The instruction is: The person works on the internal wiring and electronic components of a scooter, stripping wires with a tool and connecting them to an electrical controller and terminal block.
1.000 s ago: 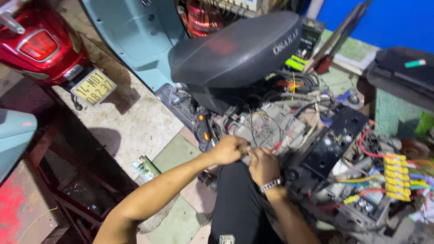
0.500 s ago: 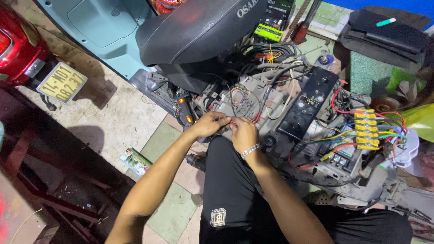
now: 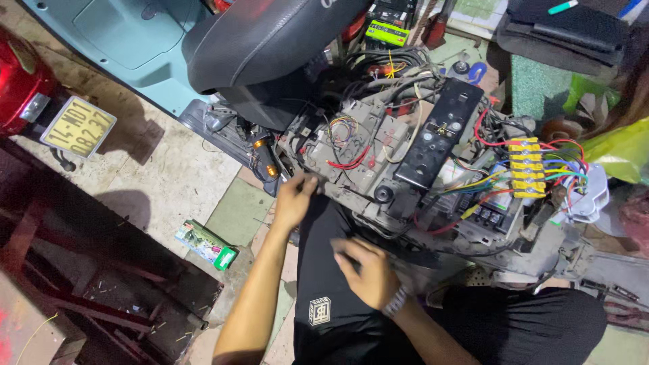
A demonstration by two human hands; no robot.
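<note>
I look down at an opened electric scooter with its grey battery blocks (image 3: 351,145) and tangled wires exposed under a raised black seat (image 3: 270,37). My left hand (image 3: 295,199) reaches to the near left edge of the battery compartment, fingertips touching it; whether it pinches anything there I cannot tell. My right hand (image 3: 365,270), wearing a wristwatch, rests on my black-trousered thigh with fingers curled loosely and nothing seen in it. A black controller box (image 3: 439,132) lies across the batteries, and a yellow connector strip (image 3: 527,167) with coloured wires sits to the right.
A light blue scooter body panel (image 3: 128,40) lies at top left. A red scooter tail with a yellow plate (image 3: 78,127) is at far left. A small green box (image 3: 206,245) lies on the tiled floor. A green bag (image 3: 618,152) sits at right.
Both hands were together on the wiring at the battery edge. Now my right hand has drawn back onto my thigh, while the left stays at the compartment. The view has shifted down.
</note>
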